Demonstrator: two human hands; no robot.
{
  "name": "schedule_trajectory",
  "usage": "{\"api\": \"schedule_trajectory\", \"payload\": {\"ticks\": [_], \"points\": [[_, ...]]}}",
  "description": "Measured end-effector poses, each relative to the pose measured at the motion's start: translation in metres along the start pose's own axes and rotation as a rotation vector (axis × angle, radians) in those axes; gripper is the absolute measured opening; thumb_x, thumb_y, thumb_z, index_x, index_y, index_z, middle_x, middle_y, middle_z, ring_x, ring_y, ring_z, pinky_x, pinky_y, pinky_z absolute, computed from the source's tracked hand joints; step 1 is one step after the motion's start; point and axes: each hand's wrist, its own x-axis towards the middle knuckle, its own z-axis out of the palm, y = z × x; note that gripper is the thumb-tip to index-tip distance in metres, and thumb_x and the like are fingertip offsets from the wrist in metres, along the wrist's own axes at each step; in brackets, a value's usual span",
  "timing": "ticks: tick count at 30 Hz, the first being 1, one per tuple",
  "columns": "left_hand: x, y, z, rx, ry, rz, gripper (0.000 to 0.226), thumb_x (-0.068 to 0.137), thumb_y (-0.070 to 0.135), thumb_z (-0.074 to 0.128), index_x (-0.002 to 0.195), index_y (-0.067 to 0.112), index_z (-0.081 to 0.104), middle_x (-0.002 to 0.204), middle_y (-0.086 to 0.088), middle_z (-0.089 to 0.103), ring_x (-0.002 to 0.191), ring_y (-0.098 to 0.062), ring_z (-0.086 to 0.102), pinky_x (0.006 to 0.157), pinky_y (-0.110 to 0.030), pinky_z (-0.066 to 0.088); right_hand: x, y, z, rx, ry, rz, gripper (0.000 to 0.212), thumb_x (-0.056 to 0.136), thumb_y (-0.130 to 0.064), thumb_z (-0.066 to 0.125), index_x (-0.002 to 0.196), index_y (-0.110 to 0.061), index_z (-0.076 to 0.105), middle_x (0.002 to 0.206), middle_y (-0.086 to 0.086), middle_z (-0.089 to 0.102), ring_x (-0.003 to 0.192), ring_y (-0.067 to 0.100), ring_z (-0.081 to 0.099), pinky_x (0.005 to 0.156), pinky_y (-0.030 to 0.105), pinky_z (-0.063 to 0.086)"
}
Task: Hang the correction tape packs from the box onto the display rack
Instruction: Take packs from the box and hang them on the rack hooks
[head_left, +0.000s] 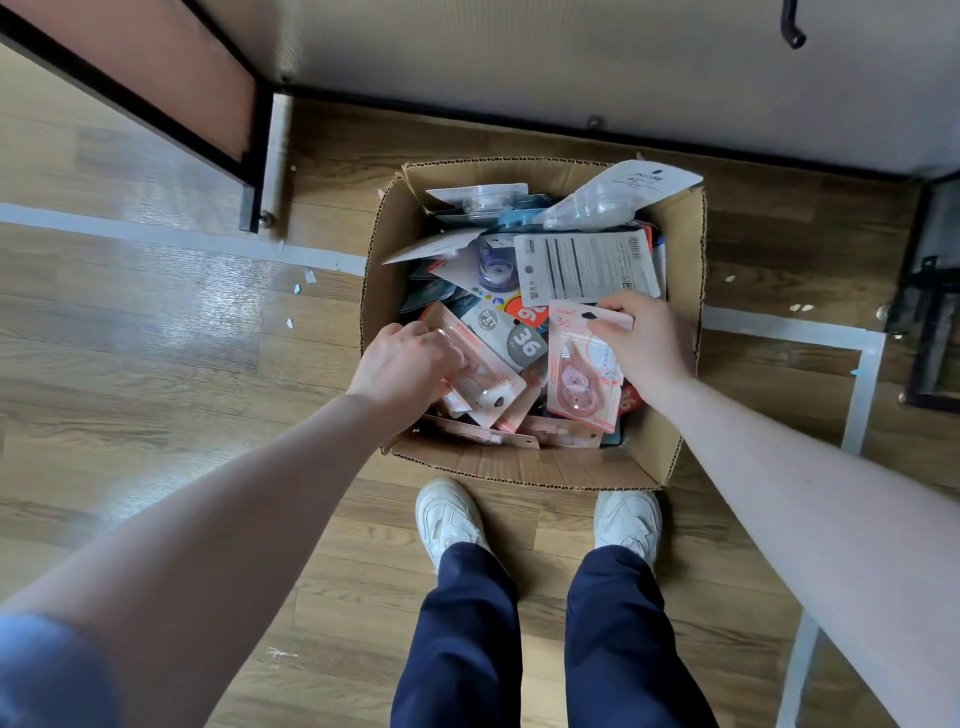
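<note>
Left hand (402, 364): fingers curled around a pink pack (480, 382), which lies under the fingertips atop the heap in the box (524, 467). Right hand (641, 343): thumb and fingers pinch the top edge of a second pink pack (584, 384), which hangs below the fingertips over the box's near right corner.

A pink pack (586, 364), pinched at its top in the right grip (641, 340), is showing "36" in pink beside the fingertips. Just left of that grip, a grey round sticker (526, 344) is reading "36", a smaller round badge (488, 318) above it "PET", and a red label (527, 312) is displaying large white digits, seemingly upside-down "36"
</note>
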Motion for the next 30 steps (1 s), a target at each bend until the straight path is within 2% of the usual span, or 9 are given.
{"api": "schedule_trajectory", "payload": {"ticks": [3, 8, 10, 17, 22, 25, 28, 30], "points": [[-0.004, -0.001, -0.009, -0.053, 0.003, -0.026, 0.013, 0.089, 0.026, 0.056, 0.1, 0.026, 0.064, 0.114, 0.006, 0.06, 0.107, -0.019, 0.048, 0.087, -0.03, 0.033, -0.004, -0.008, -0.008, -0.087, -0.044, -0.051, 0.02, 0.088, -0.021, 0.062, 0.106, -0.015, 0.069, 0.105, 0.004, 0.069, 0.094, 0.025, 0.06, 0.071, 0.028, 0.043], [-0.009, -0.004, -0.036, -0.113, 0.039, -0.087, 0.012, 0.089, 0.027, 0.058, 0.099, 0.025, 0.064, 0.112, 0.006, 0.061, 0.107, -0.018, 0.049, 0.083, -0.029, 0.036, -0.012, -0.026, -0.033, -0.141, -0.07, -0.098, 0.014, 0.092, -0.021, 0.054, 0.092, -0.014, 0.066, 0.093, 0.004, 0.066, 0.079, 0.02, 0.055, 0.052, 0.023, 0.034], [-0.011, -0.004, -0.05, -0.123, 0.074, -0.104, 0.011, 0.091, 0.026, 0.056, 0.098, 0.024, 0.065, 0.111, 0.006, 0.061, 0.107, -0.018, 0.05, 0.077, -0.027, 0.034, -0.014, -0.038, -0.047, -0.183, -0.056, -0.115, 0.016, 0.094, -0.023, 0.052, 0.094, -0.014, 0.065, 0.094, 0.005, 0.065, 0.08, 0.02, 0.053, 0.053, 0.023, 0.031], [-0.025, 0.0, -0.114, -0.08, 0.168, -0.092, 0.016, 0.092, 0.026, 0.053, 0.102, 0.024, 0.065, 0.11, 0.005, 0.062, 0.103, -0.019, 0.053, 0.078, -0.029, 0.038, -0.024, -0.089, -0.105, -0.252, 0.043, -0.202, 0.016, 0.094, -0.02, 0.052, 0.104, -0.02, 0.065, 0.1, 0.005, 0.068, 0.091, 0.028, 0.061, 0.066, 0.035, 0.05], [-0.046, 0.002, -0.168, -0.042, 0.218, -0.082, 0.016, 0.093, 0.026, 0.051, 0.102, 0.023, 0.064, 0.108, 0.004, 0.06, 0.102, -0.021, 0.052, 0.072, -0.026, 0.035, -0.04, -0.129, -0.149, -0.261, 0.073, -0.27, 0.015, 0.095, -0.021, 0.05, 0.1, -0.02, 0.064, 0.103, 0.001, 0.067, 0.089, 0.02, 0.059, 0.058, 0.025, 0.039], [-0.062, 0.003, -0.203, -0.008, 0.248, -0.089, 0.015, 0.09, 0.023, 0.053, 0.099, 0.02, 0.065, 0.106, 0.0, 0.062, 0.099, -0.024, 0.055, 0.071, -0.027, 0.04, -0.054, -0.152, -0.176, -0.246, 0.091, -0.309, 0.015, 0.096, -0.023, 0.049, 0.099, -0.019, 0.063, 0.103, 0.001, 0.067, 0.086, 0.017, 0.059, 0.053, 0.021, 0.035], [-0.082, 0.006, -0.238, 0.028, 0.309, -0.088, 0.018, 0.092, 0.024, 0.05, 0.101, 0.019, 0.065, 0.105, 0.0, 0.063, 0.1, -0.022, 0.056, 0.063, -0.025, 0.036, -0.071, -0.174, -0.204, -0.219, 0.116, -0.359, 0.014, 0.096, -0.023, 0.05, 0.099, -0.017, 0.062, 0.102, 0.002, 0.066, 0.085, 0.017, 0.06, 0.053, 0.021, 0.04], [-0.097, 0.008, -0.26, 0.029, 0.363, -0.074, 0.02, 0.094, 0.026, 0.048, 0.105, 0.022, 0.064, 0.108, 0.003, 0.061, 0.102, -0.019, 0.055, 0.064, -0.024, 0.034, -0.083, -0.19, -0.223, -0.199, 0.131, -0.387, 0.013, 0.096, -0.023, 0.05, 0.097, -0.017, 0.062, 0.101, 0.002, 0.066, 0.085, 0.017, 0.061, 0.054, 0.024, 0.045]]}}
